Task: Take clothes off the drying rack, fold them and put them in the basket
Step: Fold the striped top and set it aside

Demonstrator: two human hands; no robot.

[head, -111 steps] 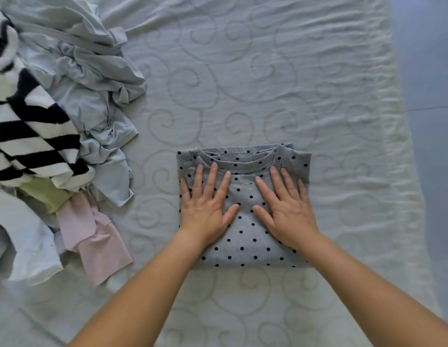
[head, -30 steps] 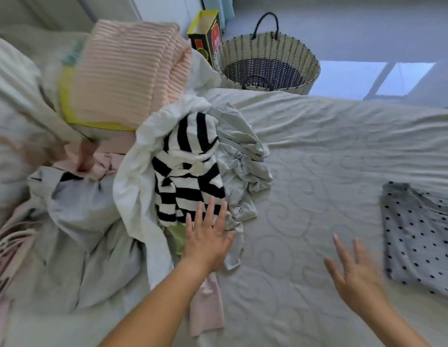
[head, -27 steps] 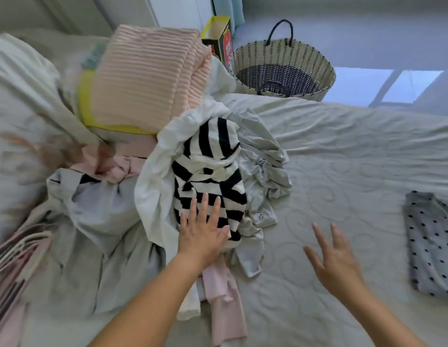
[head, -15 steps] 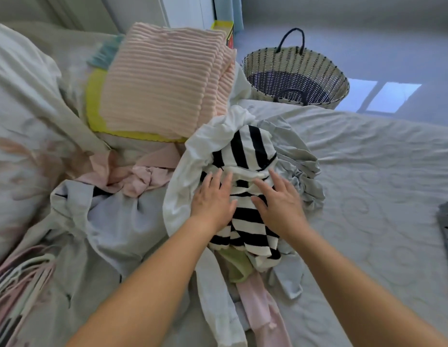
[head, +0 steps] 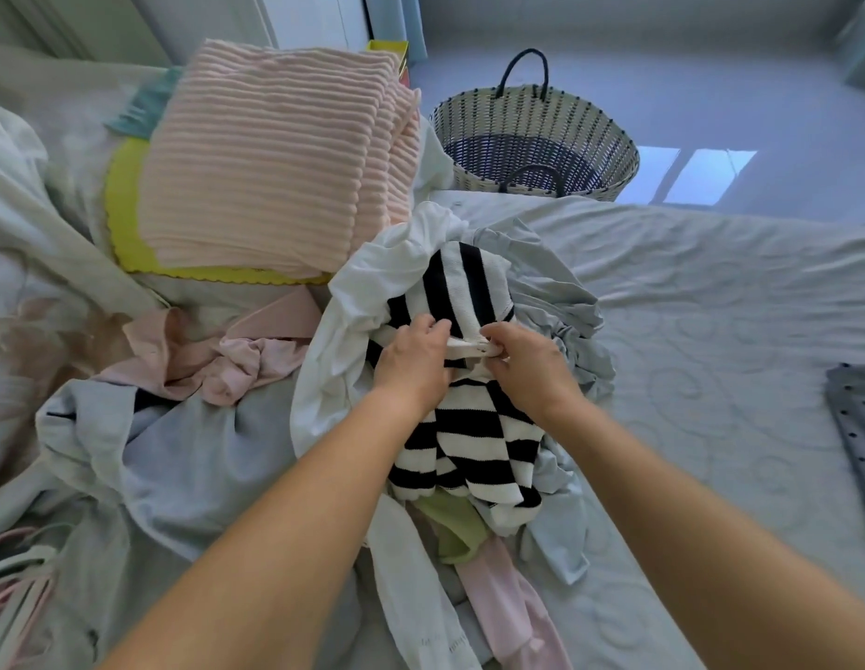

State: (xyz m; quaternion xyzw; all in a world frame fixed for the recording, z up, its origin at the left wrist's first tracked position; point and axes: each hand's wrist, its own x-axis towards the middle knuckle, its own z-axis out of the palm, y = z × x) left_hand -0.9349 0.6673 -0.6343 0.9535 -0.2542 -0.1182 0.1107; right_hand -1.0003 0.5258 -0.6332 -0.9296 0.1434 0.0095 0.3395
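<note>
A black-and-white striped garment (head: 469, 427) lies on top of a heap of loose clothes in the middle of the bed. My left hand (head: 413, 362) and my right hand (head: 529, 367) both pinch its white edge, close together. The folded grey polka-dot top (head: 855, 427) lies at the right edge of view. A woven basket (head: 534, 147) with dark handles stands on the floor beyond the bed.
A folded pink ribbed blanket (head: 275, 162) sits on a yellow mat at the back left. White, pale blue, pink and green garments surround the striped one. Clothes hangers (head: 14, 587) lie at the lower left. The patterned bedspread (head: 710, 331) stretches to the right.
I left the folded polka-dot top on the right and turned to the heap. Both hands moved onto the striped garment and went from flat on it to pinching its edge.
</note>
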